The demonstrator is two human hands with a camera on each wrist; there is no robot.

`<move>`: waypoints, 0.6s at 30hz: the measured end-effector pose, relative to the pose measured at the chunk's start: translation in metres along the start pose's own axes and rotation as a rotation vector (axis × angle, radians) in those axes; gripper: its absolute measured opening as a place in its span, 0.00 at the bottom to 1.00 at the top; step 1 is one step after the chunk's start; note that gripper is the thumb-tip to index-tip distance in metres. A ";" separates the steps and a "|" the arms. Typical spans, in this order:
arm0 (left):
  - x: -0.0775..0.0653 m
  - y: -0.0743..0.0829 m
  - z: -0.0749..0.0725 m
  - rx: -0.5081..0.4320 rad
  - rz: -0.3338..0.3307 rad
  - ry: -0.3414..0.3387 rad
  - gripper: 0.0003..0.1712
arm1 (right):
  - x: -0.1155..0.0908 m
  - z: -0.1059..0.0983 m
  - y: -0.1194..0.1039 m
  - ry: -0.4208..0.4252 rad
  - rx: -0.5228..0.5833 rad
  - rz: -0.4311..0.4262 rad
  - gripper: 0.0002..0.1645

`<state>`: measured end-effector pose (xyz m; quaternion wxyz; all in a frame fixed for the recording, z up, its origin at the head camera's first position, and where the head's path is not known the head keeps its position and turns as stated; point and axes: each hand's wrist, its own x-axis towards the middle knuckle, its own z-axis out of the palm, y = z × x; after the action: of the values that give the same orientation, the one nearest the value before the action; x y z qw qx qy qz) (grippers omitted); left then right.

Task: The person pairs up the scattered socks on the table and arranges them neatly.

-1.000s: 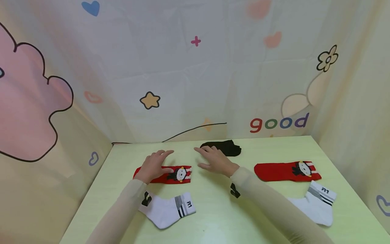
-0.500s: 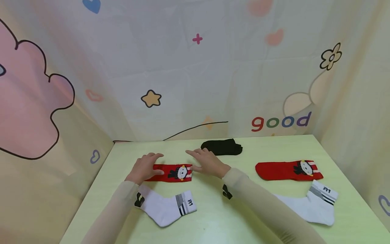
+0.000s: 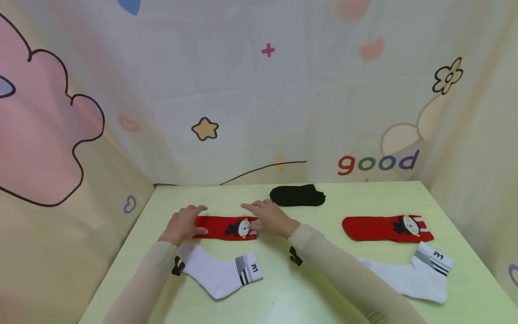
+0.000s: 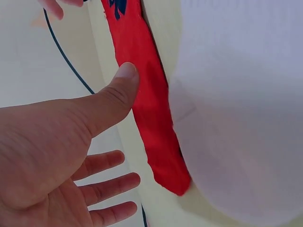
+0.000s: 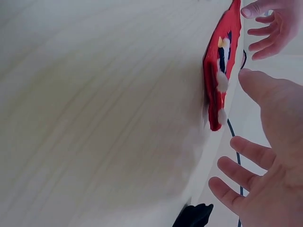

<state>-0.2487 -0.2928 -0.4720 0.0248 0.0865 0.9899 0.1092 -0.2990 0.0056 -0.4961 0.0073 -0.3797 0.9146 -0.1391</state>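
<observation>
A red sock (image 3: 218,228) with a cartoon face near its cuff lies flat at the left of the table. My left hand (image 3: 184,225) hovers at its toe end, fingers spread and the thumb over the fabric in the left wrist view. At the cuff end is my right hand (image 3: 273,218), its thumb overlapping the cuff in the head view and its fingers apart. Neither hand grips anything. Nearer to me, a white sock (image 3: 218,272) with black stripes lies below the red one; it fills the right of the left wrist view.
Behind my right hand lies a pair of black socks (image 3: 297,195). Another red sock (image 3: 380,228) and another white sock (image 3: 425,279) lie at the right; my right sleeve (image 3: 344,270) partly covers that white one. A printed curtain (image 3: 243,90) hangs behind the pale table (image 3: 299,297).
Both hands have moved left: the left toward the red sock's toe, the right from in front of the black socks to the red cuff. The head view has shifted slightly. The socks lie as before.
</observation>
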 end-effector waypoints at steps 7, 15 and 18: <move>-0.005 -0.008 -0.001 0.017 -0.042 -0.017 0.39 | 0.003 0.003 -0.007 -0.037 -0.001 -0.021 0.42; -0.007 -0.017 0.006 0.025 -0.081 -0.016 0.38 | 0.003 0.006 -0.014 -0.030 -0.042 -0.043 0.41; -0.009 -0.020 0.009 0.024 -0.077 -0.013 0.38 | 0.003 0.006 -0.017 -0.035 -0.047 -0.044 0.40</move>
<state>-0.2429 -0.3119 -0.4852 0.0345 0.0492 0.9936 0.0956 -0.2886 -0.0093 -0.4975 0.0113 -0.4023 0.9087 -0.1112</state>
